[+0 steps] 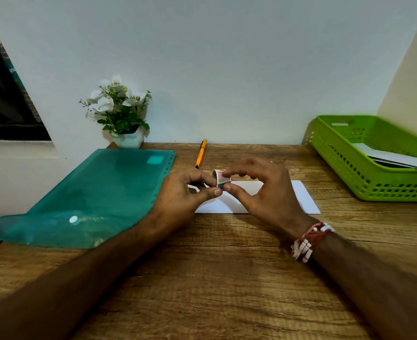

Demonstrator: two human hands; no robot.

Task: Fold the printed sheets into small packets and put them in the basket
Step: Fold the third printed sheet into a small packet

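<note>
Pinching the small curled printed packet (221, 179) between left hand (185, 193) and right hand (264, 190) fingers (216, 191), the person should squeeze its fold flat.

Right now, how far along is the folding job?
Done: white papers lie in the green basket; whether folded, I cannot tell. In hand: the left hand and right hand pinch a small printed packet, curled over. Left: that packet goes to the basket, and a white sheet lies under the hands.
</note>
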